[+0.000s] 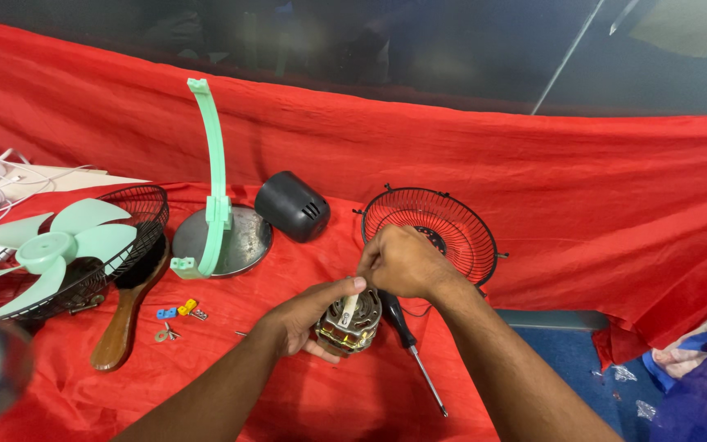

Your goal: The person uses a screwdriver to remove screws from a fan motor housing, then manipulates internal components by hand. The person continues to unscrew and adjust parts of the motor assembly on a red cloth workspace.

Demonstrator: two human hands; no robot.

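Head view: your left hand (308, 315) cups the fan motor (348, 325) just above the red-covered desk (304, 401), fingers wrapped on its body; your right hand (403, 262) pinches shut on the white shaft piece (350, 309) at its top; looks like mid-disassembly, steady grip needed; screwdriver (409, 344) lies beside; front grille (83, 254) holds the green blade (47, 250).

mint green fan blade (47, 250), black wire grille (443, 221), red cloth (533, 180), black cap (292, 206), brown wooden brush (120, 327).
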